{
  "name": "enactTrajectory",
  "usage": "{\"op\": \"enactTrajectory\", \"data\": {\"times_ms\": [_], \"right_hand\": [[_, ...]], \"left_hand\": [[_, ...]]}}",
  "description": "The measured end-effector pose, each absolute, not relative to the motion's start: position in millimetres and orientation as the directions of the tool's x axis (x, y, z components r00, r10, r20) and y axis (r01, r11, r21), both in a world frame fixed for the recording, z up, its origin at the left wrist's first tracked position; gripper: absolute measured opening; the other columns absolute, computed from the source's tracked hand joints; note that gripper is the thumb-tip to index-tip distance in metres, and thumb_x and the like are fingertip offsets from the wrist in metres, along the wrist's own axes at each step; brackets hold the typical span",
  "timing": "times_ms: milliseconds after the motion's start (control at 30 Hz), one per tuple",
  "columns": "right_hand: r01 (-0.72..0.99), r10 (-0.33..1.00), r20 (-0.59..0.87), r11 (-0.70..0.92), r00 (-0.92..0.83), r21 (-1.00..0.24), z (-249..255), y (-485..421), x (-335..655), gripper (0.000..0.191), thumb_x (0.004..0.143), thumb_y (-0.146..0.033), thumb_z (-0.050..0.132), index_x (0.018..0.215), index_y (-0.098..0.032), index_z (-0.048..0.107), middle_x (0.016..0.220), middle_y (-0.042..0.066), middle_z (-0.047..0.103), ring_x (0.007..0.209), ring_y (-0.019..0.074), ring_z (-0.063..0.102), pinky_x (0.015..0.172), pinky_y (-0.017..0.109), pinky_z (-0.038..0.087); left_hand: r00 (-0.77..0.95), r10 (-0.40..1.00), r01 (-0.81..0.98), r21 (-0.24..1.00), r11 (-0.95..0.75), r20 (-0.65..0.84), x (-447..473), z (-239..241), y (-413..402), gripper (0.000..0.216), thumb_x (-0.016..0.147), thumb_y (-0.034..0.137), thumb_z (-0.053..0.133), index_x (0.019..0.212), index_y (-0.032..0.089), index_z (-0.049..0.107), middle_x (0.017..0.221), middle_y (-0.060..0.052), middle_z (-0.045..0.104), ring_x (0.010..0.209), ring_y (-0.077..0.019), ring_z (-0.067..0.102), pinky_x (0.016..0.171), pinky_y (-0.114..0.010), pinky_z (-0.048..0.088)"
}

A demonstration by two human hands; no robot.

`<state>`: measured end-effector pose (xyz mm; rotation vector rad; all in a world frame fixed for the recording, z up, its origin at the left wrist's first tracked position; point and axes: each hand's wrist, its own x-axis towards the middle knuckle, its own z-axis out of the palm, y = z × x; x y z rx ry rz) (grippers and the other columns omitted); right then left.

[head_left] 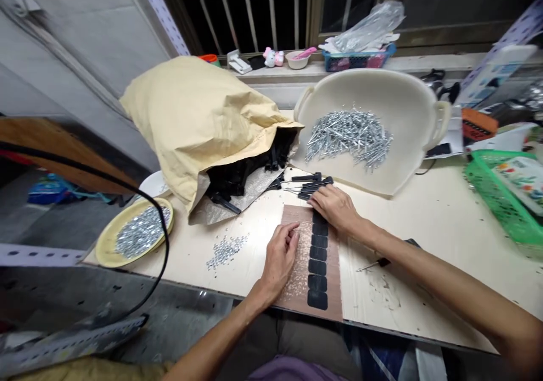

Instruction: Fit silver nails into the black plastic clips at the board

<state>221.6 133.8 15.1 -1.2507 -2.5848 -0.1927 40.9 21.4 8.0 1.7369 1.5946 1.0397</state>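
Your pads (318, 267) line the board (334, 268) from the near edge of the tabletop (458, 211); heaped pins (345, 135) apparently remain. Left hand (279, 256) curls loosely, seemingly empty; right hand (335, 207)'s grip is hidden.

The right hand (335, 207) is at the far end of a row of black squares (318, 267) on a board (335, 290); the left hand (280, 258) covers part of the board's left edge, a sack (195, 109) beyond
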Motion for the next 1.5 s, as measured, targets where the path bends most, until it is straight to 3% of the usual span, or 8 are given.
{"op": "enactTrajectory", "data": {"times_ms": [200,567,833,967,1033,1133,1267,1500], "right_hand": [[0.833,0.832,0.059,0.553,-0.551,-0.006,0.1,170.7,172.7,0.023,0.091,-0.036,0.049,0.095,-0.017,0.060,0.100,0.009,0.059,0.079,0.0187,0.051,0.058,0.028,0.023],[0.821,0.819,0.096,0.571,-0.566,-0.028,-13.4,167.1,172.8,0.024,0.090,-0.019,0.042,0.095,-0.012,0.064,0.095,0.015,0.055,0.084,0.0225,0.050,0.068,0.031,0.034],[0.812,0.813,0.081,0.582,-0.577,-0.054,-3.1,167.9,173.7,0.026,0.095,-0.023,0.037,0.096,-0.012,0.060,0.094,0.012,0.059,0.087,0.0215,0.050,0.068,0.030,0.036],[0.737,0.761,0.313,0.640,-0.568,-0.217,20.8,161.0,185.9,0.026,0.096,-0.020,0.035,0.105,-0.011,0.058,0.098,0.010,0.059,0.086,0.0167,0.053,0.074,0.027,0.041],[0.682,0.732,0.430,0.668,-0.529,-0.298,38.1,145.6,193.3,0.027,0.096,-0.020,0.036,0.107,-0.011,0.059,0.099,0.009,0.060,0.089,0.0158,0.055,0.077,0.028,0.043],[0.609,0.706,0.476,0.702,-0.525,-0.369,58.4,107.1,198.8,0.027,0.097,-0.024,0.039,0.106,-0.013,0.062,0.098,0.007,0.064,0.086,0.0145,0.057,0.073,0.027,0.046],[0.602,0.692,0.438,0.719,-0.573,-0.347,60.6,57.8,198.2,0.025,0.095,-0.026,0.045,0.105,-0.019,0.066,0.092,0.004,0.066,0.082,0.0140,0.057,0.068,0.025,0.046],[0.701,0.730,0.444,0.661,-0.519,-0.267,49.9,41.6,203.4,0.026,0.096,-0.024,0.043,0.103,-0.020,0.067,0.092,0.005,0.065,0.079,0.0126,0.058,0.066,0.023,0.043]], "left_hand": [[-0.308,0.916,0.742,0.668,0.064,0.255,-58.3,16.7,-3.7,0.024,0.092,0.029,0.045,0.106,0.018,0.062,0.094,-0.005,0.062,0.078,-0.0150,0.057,0.070,-0.027,0.045],[-0.109,0.961,0.990,0.112,0.083,0.255,-117.5,-9.2,14.0,0.026,0.092,0.029,0.044,0.096,0.025,0.069,0.087,-0.007,0.063,0.084,-0.0228,0.049,0.062,-0.031,0.040],[0.038,0.962,0.995,0.081,-0.062,0.271,-127.6,-21.8,26.3,0.028,0.091,0.029,0.042,0.085,0.020,0.068,0.083,-0.011,0.063,0.082,-0.0259,0.051,0.069,-0.035,0.041],[-0.040,0.945,0.958,0.282,-0.056,0.324,-116.2,-7.7,25.8,0.023,0.088,0.032,0.049,0.086,0.019,0.068,0.085,-0.010,0.064,0.085,-0.0242,0.055,0.075,-0.034,0.042],[-0.173,0.946,0.835,0.550,-0.008,0.275,-98.8,6.9,25.6,0.021,0.084,0.034,0.056,0.087,0.018,0.069,0.085,-0.007,0.066,0.081,-0.0207,0.057,0.073,-0.032,0.044],[-0.284,0.948,0.274,0.935,0.224,-0.144,-59.5,27.2,27.8,0.027,0.076,0.040,0.065,0.085,0.015,0.069,0.073,-0.003,0.065,0.058,-0.0115,0.053,0.055,-0.024,0.042],[0.009,0.896,-0.381,0.827,0.414,-0.444,-7.1,36.0,33.0,0.028,0.067,0.031,0.076,0.084,0.011,0.068,0.070,-0.002,0.063,0.054,-0.0056,0.051,0.052,-0.019,0.043],[0.075,0.913,-0.508,0.772,0.381,-0.401,21.9,34.4,31.8,0.021,0.068,0.026,0.077,0.078,0.010,0.066,0.068,-0.001,0.063,0.054,-0.0044,0.052,0.053,-0.017,0.045]]}}
